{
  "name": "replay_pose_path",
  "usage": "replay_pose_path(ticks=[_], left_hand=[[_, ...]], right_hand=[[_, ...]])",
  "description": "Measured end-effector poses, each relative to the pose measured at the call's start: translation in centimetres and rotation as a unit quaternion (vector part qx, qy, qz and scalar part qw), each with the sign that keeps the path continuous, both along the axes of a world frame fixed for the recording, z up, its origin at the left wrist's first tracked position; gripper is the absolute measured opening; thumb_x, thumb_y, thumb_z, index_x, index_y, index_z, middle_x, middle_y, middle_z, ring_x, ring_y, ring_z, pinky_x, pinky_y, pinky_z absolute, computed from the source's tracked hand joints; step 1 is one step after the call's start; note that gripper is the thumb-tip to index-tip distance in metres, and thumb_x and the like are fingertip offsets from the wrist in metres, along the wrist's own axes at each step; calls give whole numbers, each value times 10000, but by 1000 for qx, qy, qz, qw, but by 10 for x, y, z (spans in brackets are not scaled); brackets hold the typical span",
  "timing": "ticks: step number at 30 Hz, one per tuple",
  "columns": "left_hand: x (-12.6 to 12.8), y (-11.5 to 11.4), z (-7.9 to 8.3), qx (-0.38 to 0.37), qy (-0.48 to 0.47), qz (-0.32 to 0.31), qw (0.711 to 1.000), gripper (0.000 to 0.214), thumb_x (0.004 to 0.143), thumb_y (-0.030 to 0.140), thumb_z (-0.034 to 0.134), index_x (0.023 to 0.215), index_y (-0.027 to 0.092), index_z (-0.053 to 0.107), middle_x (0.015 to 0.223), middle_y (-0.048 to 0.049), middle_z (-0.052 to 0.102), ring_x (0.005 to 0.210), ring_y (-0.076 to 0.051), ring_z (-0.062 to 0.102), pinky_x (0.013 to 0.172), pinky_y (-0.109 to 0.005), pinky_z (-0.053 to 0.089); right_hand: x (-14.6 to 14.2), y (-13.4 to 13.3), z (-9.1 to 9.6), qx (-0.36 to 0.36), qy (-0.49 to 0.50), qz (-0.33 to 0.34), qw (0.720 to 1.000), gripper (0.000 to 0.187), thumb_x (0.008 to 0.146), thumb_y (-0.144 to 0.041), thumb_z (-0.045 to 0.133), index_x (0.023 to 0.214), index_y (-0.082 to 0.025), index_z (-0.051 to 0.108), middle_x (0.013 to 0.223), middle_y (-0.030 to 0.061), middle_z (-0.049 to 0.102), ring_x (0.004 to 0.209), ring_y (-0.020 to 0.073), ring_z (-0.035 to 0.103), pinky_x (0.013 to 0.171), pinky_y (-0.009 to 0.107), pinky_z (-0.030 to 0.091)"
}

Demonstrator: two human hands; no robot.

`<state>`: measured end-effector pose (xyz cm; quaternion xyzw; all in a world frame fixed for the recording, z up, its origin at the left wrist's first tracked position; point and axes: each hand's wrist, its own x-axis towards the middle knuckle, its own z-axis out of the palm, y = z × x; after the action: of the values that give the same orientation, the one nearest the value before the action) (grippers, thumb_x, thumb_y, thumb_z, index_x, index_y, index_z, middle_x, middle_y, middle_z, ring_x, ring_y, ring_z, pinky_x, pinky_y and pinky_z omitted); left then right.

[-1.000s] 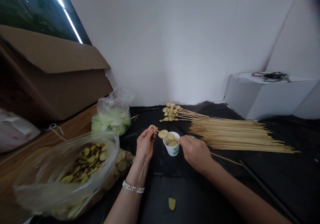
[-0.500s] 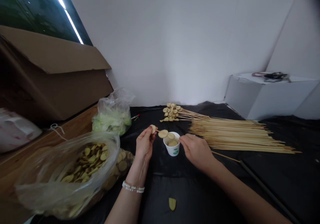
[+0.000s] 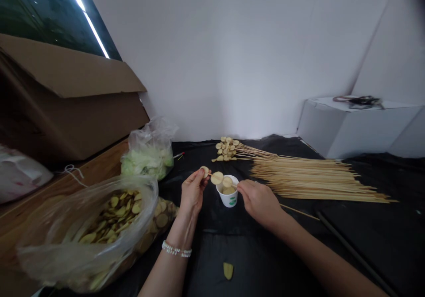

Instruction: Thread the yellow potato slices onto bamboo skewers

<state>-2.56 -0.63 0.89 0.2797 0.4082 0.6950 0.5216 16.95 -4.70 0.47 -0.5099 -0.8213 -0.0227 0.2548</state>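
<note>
My left hand (image 3: 193, 190) pinches a pale round potato slice (image 3: 205, 171) at the tip end of a thin wooden skewer (image 3: 300, 211). Two more slices, a middle one (image 3: 217, 178) and one nearer my right hand (image 3: 227, 182), are threaded along the stick. My right hand (image 3: 257, 198) is closed round the skewer, whose tail sticks out behind it to the right. Just under the threaded slices stands a white paper cup (image 3: 229, 200) with a green print and slices inside. One loose slice (image 3: 228, 270) lies on the black cover in front.
Left is an open plastic bag (image 3: 146, 226) of potato slices, with a bag of pale green vegetable (image 3: 148, 157) behind. Filled skewers (image 3: 227, 148) lie at the back beside many bare skewers (image 3: 315, 177). A cardboard box (image 3: 73, 111) and white box (image 3: 345, 129) flank the table.
The threaded slices have turned slightly and face me more. Both hands keep their grip and have barely moved; the view has shifted a little.
</note>
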Motion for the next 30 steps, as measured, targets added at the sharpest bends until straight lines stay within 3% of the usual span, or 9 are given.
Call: replay_pose_path(ticks=[7, 16, 21, 30], left_hand=[[0, 0, -3, 5, 10, -9, 1000, 213, 611, 221, 794, 771, 93, 733, 773, -93, 726, 598, -72, 607, 544, -149, 453], [-1, -1, 1, -20, -43, -37, 998, 144, 786, 253, 667, 832, 120, 699, 857, -104, 728, 634, -84, 633, 597, -180, 507], [0, -3, 3, -21, -42, -49, 998, 102, 773, 169, 673, 867, 142, 701, 896, -80, 732, 713, -101, 663, 654, -192, 524], [2, -3, 2, -14, -27, -36, 999, 113, 721, 167, 721, 823, 119, 708, 855, -87, 736, 703, -108, 669, 652, -192, 519]], right_hand=[[0, 1, -1, 27, -17, -7, 999, 217, 932, -194, 396, 837, -190, 590, 800, 14, 623, 718, 145, 557, 610, 270, 276], [0, 2, -2, 50, -8, 1, 999, 232, 940, -201, 387, 826, -191, 589, 786, 13, 615, 709, 137, 550, 609, 268, 280], [-1, 1, -2, 60, -4, -2, 998, 246, 948, -223, 381, 831, -189, 595, 784, 14, 617, 700, 139, 553, 611, 269, 283], [-1, -2, -2, 51, -35, 6, 998, 214, 940, -187, 381, 878, -195, 586, 816, 16, 621, 730, 145, 550, 599, 276, 272]])
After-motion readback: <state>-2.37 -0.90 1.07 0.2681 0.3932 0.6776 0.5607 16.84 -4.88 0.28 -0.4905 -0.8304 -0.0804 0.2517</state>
